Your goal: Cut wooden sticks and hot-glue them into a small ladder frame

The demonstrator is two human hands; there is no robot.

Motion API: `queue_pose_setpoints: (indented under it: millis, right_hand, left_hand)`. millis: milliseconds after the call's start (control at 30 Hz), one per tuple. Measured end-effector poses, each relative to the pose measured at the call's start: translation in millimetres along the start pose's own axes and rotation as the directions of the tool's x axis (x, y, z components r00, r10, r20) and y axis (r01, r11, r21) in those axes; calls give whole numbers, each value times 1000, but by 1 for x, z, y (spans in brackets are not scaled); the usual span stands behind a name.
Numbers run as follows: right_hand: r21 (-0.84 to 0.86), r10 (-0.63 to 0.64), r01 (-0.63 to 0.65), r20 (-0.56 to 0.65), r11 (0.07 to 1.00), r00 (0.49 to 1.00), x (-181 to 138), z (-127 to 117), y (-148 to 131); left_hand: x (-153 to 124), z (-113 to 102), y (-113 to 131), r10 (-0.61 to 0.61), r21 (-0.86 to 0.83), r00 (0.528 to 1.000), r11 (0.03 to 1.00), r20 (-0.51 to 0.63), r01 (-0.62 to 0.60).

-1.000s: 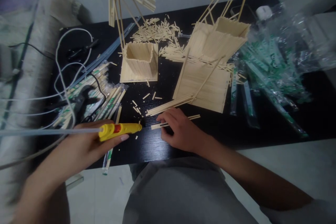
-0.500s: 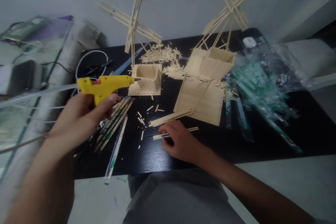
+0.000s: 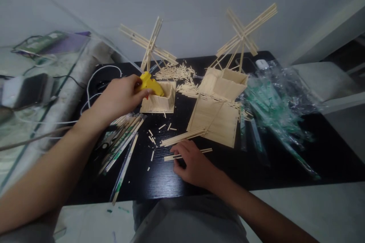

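My left hand [image 3: 119, 97] is closed round a yellow glue gun [image 3: 150, 84], reached out over the black table [image 3: 279, 159] with the gun against the small open wooden-stick box [image 3: 162, 98]. A stick windmill cross [image 3: 149, 45] rises just behind that box. My right hand [image 3: 194, 163] rests near the table's front edge, fingers curled and pressing on a short pair of joined sticks [image 3: 205, 151]. A bundle of longer sticks [image 3: 182, 136] lies just beyond it. To the right stands a bigger stick house [image 3: 219, 102] on a flat panel, with its own windmill cross [image 3: 245, 32].
Wrapped chopsticks [image 3: 122, 140] lie at front left, with white cables [image 3: 97, 79] behind them. A heap of cut stick pieces [image 3: 175, 72] sits at the back. Clear and green plastic wrappers [image 3: 273, 102] cover the right side. A glass-topped surface [image 3: 42, 83] borders the left.
My left hand has carried the glue gun from the front edge up and forward to the small box. My right hand has stayed on the sticks. The view has tilted up.
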State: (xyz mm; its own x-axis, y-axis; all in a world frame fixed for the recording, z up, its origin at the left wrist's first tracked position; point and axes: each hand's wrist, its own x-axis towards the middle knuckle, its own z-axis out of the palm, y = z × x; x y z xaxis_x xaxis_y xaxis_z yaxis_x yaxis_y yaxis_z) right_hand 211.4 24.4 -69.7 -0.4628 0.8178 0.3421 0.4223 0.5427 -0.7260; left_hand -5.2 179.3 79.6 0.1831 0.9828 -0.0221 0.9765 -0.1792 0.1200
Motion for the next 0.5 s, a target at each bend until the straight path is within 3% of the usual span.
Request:
queue_pose_setpoints:
  millis: [233,333,433,500]
  right_hand:
    - [-13,-22,22,-16,1000,1000,-1,1,1]
    - [-17,-29,28,-22,999,999,-1,3,3]
    - [-12,-23,23,-16,1000,1000,-2,3,4]
    - [-10,-16,16,-1,1000,1000,-2,2,4]
  left_hand:
    - [3,1,-5,76,-26,992,997,-96,-79]
    - [-19,-4,-5,149,-5,964,988,-220,-154]
    - [-54,4,-3,161,-62,897,977,-411,-204]
    - [-81,21,-1,245,-142,898,939,-365,-314]
